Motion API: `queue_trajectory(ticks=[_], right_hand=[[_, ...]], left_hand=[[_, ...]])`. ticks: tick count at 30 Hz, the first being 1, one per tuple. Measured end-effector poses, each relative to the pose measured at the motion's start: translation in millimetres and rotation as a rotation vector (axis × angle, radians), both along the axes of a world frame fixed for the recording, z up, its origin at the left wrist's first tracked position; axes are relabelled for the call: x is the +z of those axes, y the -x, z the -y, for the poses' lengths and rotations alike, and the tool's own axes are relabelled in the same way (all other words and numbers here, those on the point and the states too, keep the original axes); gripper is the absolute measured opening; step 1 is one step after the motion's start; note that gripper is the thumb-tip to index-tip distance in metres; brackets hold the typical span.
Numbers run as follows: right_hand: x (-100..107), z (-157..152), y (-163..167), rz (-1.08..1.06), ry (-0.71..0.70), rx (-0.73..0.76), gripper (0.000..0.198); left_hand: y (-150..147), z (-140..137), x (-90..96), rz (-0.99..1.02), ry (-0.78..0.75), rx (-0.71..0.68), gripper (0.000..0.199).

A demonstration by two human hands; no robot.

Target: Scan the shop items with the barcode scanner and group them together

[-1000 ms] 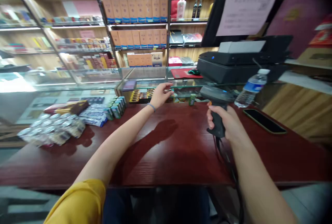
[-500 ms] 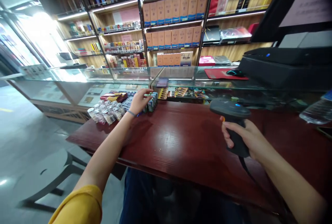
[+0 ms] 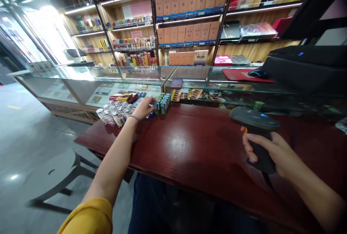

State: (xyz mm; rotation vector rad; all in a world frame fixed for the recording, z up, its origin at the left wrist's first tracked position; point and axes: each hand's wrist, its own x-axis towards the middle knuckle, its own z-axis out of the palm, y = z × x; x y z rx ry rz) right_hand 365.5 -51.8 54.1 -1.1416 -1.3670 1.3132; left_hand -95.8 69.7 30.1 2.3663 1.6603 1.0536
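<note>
Since a moment ago the left hand (image 3: 145,108) has settled against the row of small green boxes (image 3: 162,104) at the table's (image 3: 189,143) far left, fingers curled on one (grip unclear). The right hand (image 3: 271,150) grips the barcode scanner (image 3: 256,129) upright above the table. Small jars (image 3: 112,113) sit just beside the boxes.

The person wears a mustard-yellow short sleeve (image 3: 88,216) on the left arm, ending above the elbow with a soft rounded hem. The forearms below it are bare. A thin blue-grey band (image 3: 133,118) circles the left wrist, just behind the left hand (image 3: 145,107). The right hand (image 3: 273,150) and its wrist carry no ring, watch or band that shows, and dark blue trousers (image 3: 151,205) cover the lap
</note>
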Motion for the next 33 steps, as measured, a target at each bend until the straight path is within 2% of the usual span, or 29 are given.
queue_trajectory(ticks=[6, 10, 13, 16, 19, 28, 33], right_hand=[[-4, 0, 1, 0.037, -0.008, 0.025, 0.021], [-4, -1, 1, 0.04, -0.006, 0.025, 0.02], [-3, -1, 0, 0.03, -0.003, 0.013, 0.021], [0, 0, 1, 0.028, -0.002, 0.008, 0.024], [3, 2, 2, 0.024, 0.007, 0.007, 0.027], [0, 5, 5, 0.106, -0.062, 0.008, 0.034], [-2, 5, 8, 0.186, -0.089, 0.03, 0.035]], left_hand=[[0, -4, -2.7, 0.02, 0.012, 0.006, 0.02], [5, 9, 17.3, 0.083, 0.04, 0.008, 0.034], [8, 25, 37.8, 0.262, 0.053, -0.066, 0.041], [-3, 35, 47.4, 0.518, 0.099, -0.199, 0.044], [-28, 33, 41.2, 0.651, 0.106, -0.29, 0.045], [-115, 23, -2.3, 0.77, -0.004, -0.496, 0.031], [-133, 26, -11.5, 0.749, 0.002, -0.449, 0.028]])
